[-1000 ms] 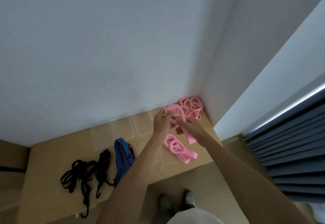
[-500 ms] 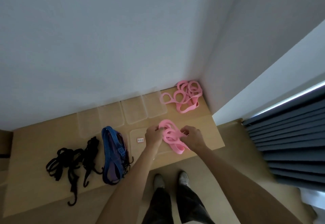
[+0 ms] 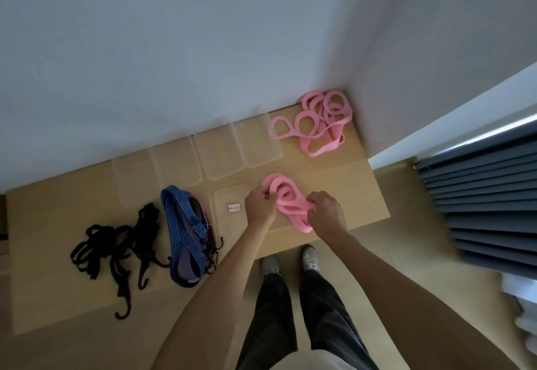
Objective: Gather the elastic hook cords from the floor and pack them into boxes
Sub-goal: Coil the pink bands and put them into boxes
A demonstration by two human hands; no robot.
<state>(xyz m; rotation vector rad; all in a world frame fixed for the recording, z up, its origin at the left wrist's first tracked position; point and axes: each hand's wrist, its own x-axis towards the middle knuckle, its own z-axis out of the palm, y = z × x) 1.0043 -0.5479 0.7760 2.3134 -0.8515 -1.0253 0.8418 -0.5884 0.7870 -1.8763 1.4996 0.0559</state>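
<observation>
While both hands grip, pink cord (image 3: 290, 205) diagonal

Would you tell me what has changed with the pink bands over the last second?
Both hands, left and right, brought a pink band from the corner pile back over the labelled box and keep gripping it. The pile, black cords and blue cords stayed put.

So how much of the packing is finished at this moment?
Nothing looks packed: the clear boxes by the wall look empty. In hand: the left hand and right hand grip a pink band. Left: the pink pile, the blue cords and the black cords.
</observation>
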